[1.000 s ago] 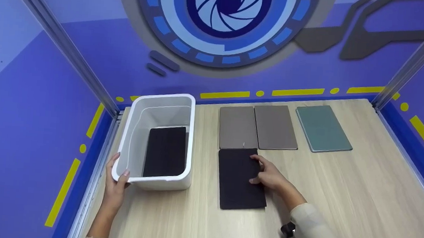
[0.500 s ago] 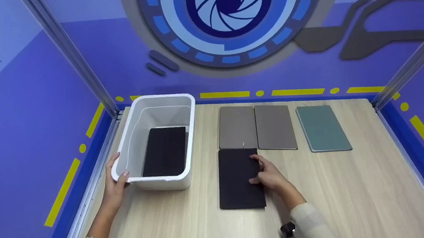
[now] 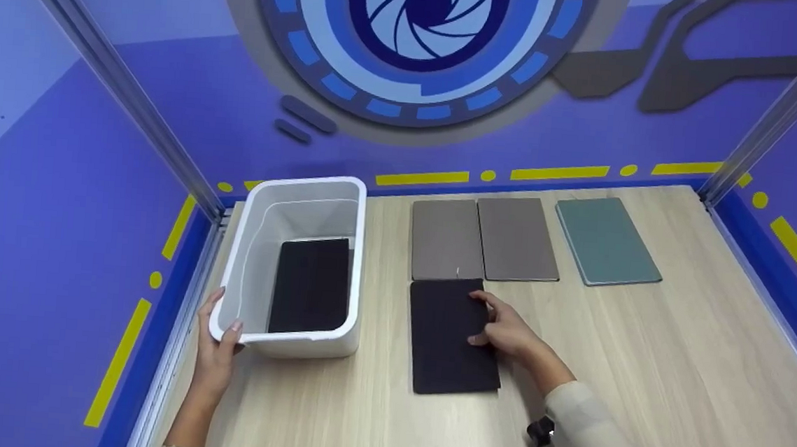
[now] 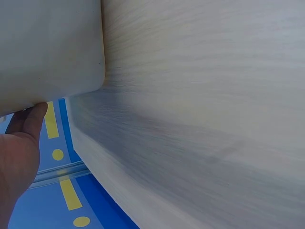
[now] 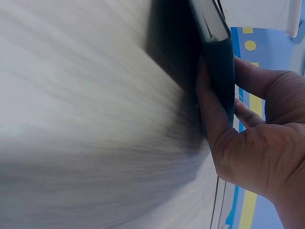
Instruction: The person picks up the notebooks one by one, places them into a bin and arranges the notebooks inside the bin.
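Observation:
My left hand (image 3: 216,347) grips the near left corner of a white plastic bin (image 3: 358,270), its thumb on the rim and its fingers along the outer left side. In the left wrist view part of that hand (image 4: 24,148) shows against the bin's wall (image 4: 47,52). Inside the bin a black notebook (image 3: 311,286) lies flat. My right hand (image 3: 511,333) holds a second black notebook (image 3: 442,346) by its right edge. The right wrist view shows the notebook (image 5: 220,71) pinched between thumb and fingers, its page edges visible, close over the table.
Two grey-brown notebooks (image 3: 445,237) lie side by side behind the held one. A green notebook (image 3: 609,242) lies farther right on the wooden table (image 3: 698,356). Blue panels with metal posts (image 3: 786,103) enclose the table at the back and sides.

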Demonstrator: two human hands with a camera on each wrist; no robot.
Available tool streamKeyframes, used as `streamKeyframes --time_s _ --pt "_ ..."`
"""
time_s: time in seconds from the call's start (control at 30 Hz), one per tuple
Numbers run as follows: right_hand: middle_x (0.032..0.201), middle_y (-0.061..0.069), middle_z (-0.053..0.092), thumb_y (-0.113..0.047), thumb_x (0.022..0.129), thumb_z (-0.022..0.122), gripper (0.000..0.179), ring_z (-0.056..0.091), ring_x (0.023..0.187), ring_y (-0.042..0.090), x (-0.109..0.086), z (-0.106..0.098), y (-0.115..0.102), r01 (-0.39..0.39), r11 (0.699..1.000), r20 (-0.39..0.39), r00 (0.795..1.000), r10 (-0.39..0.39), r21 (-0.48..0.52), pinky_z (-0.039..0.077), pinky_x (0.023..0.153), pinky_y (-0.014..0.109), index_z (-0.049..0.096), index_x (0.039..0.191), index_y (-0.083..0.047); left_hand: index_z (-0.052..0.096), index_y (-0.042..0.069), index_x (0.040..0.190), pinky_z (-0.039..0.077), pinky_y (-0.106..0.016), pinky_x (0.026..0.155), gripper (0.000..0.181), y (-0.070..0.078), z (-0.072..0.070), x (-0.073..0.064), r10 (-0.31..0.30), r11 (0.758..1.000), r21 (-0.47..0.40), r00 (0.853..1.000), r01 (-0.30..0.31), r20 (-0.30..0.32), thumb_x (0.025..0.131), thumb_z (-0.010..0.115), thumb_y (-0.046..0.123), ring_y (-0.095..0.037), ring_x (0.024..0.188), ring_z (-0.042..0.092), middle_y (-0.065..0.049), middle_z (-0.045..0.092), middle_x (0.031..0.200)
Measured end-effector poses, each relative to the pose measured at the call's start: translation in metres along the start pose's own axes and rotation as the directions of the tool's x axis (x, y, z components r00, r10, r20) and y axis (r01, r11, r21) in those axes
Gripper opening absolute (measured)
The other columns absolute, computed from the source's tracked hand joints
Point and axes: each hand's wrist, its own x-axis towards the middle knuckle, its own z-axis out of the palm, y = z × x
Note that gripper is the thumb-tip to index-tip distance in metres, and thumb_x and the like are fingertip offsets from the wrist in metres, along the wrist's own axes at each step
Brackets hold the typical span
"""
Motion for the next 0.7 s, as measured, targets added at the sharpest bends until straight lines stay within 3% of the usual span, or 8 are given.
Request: streamKeyframes --time_s 0.13,0.37,0.53,0.7 --pt "0.143 0.036 0.059 0.009 0.079 0.077 0.091 0.065 0.117 0.033 0.0003 -0.0003 0.0003 0.002 1.000 0.001 1.000 -0.002 0.000 0.056 0.096 0.040 0.045 0.161 -0.014 0.018 0.025 0.170 0.054 -0.017 0.090 0.066 0.0019 0.0000 -0.0021 -0.013 1.000 0.006 1.000 0.013 0.002 0.111 0.046 0.013 -0.015 0.126 0.055 0.000 0.031 0.163" --pt "0.132 0.032 0.065 0.007 0.078 0.079 0.091 0.066 0.104 0.029 0.0014 -0.0020 0.0012 0.009 1.000 -0.007 1.000 -0.009 0.000 0.056 0.089 0.036 0.046 0.160 -0.013 0.019 0.022 0.170 0.054 -0.016 0.090 0.067 0.0010 0.0009 -0.0004 0.028 0.999 0.024 1.000 -0.028 0.001 0.110 0.046 0.011 -0.016 0.125 0.055 0.001 0.028 0.167" --pt "0.123 0.028 0.066 0.007 0.077 0.078 0.091 0.067 0.097 0.027 0.0021 -0.0019 0.0012 -0.017 1.000 -0.011 1.000 0.017 0.020 0.056 0.084 0.036 0.047 0.160 -0.015 0.017 0.025 0.170 0.054 -0.018 0.089 0.067 0.0022 -0.0004 0.0001 -0.006 1.000 0.014 1.000 0.006 0.018 0.111 0.046 0.014 -0.014 0.124 0.055 -0.002 0.030 0.163" --pt "0.125 0.028 0.067 0.006 0.078 0.078 0.089 0.068 0.098 0.027 0.0028 -0.0020 0.0007 -0.032 0.999 -0.012 0.999 0.032 0.012 0.057 0.087 0.038 0.048 0.159 -0.016 0.015 0.026 0.170 0.054 -0.018 0.090 0.067 0.0033 -0.0004 -0.0007 -0.021 1.000 0.020 1.000 0.021 0.017 0.112 0.045 0.016 -0.014 0.127 0.054 -0.003 0.033 0.160"
